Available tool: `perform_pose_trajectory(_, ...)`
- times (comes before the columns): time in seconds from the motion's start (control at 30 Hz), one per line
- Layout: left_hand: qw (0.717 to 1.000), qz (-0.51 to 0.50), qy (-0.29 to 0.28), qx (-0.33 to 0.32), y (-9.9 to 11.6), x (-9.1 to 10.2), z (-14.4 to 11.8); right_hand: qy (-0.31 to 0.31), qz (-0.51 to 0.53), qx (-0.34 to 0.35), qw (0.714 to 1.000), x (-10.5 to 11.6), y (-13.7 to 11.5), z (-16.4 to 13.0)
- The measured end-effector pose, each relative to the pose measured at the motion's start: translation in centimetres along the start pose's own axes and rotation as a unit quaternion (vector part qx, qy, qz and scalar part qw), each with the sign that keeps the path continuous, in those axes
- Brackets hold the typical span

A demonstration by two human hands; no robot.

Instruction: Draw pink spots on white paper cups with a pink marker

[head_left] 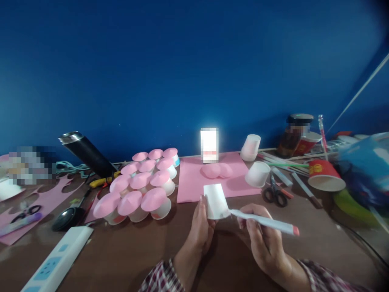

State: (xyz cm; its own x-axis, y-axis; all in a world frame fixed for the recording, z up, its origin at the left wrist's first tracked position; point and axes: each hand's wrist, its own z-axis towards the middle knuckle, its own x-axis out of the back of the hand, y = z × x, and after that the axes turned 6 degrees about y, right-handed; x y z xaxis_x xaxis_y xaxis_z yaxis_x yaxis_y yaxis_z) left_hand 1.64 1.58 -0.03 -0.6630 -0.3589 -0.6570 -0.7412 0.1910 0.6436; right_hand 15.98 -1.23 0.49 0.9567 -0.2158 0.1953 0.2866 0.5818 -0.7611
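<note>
Both hands meet low over the brown table (127, 251): left hand (200, 229) is closed around a small white paper cup (215, 201) (upside down, faintly pink), right hand (263, 239) grips a white marker (264, 223), tip touching the cup. Pink-capped cups (139, 186) stand grouped at left, contents hidden.

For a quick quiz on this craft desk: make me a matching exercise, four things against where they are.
Things:
1. white marker
2. small white cup
3. scissors
4. power strip

Places:
A. near left corner of the table
B. in the left hand
C. right of the pink sheet
D. in the right hand

Pairs: 1-D, 2-B, 3-C, 4-A
</note>
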Motion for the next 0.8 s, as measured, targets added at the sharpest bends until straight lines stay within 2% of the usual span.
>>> perform_pose_trajectory(0.13, 1.000, 0.012, -0.003, -0.021, 0.2, -0.2, -0.2, -0.011, 0.014, -0.020, 1.000, 0.1, 0.1, -0.3)
perform_pose_trajectory(0.47, 0.999, 0.037, 0.032, -0.021, -0.2, 0.0, -0.4, -0.038, -0.055, 0.030, 0.997, 0.2, -1.0, 0.1)
perform_pose_trajectory(0.67, 0.994, 0.083, 0.021, -0.064, 0.0, 0.5, -0.7, -0.064, -0.080, 0.031, 0.994, 0.0, -0.8, 0.0)
perform_pose_trajectory(0.8, 0.988, 0.114, 0.048, -0.090, 0.5, 0.5, -0.9, -0.073, -0.096, 0.032, 0.992, 0.0, -1.0, 0.1)
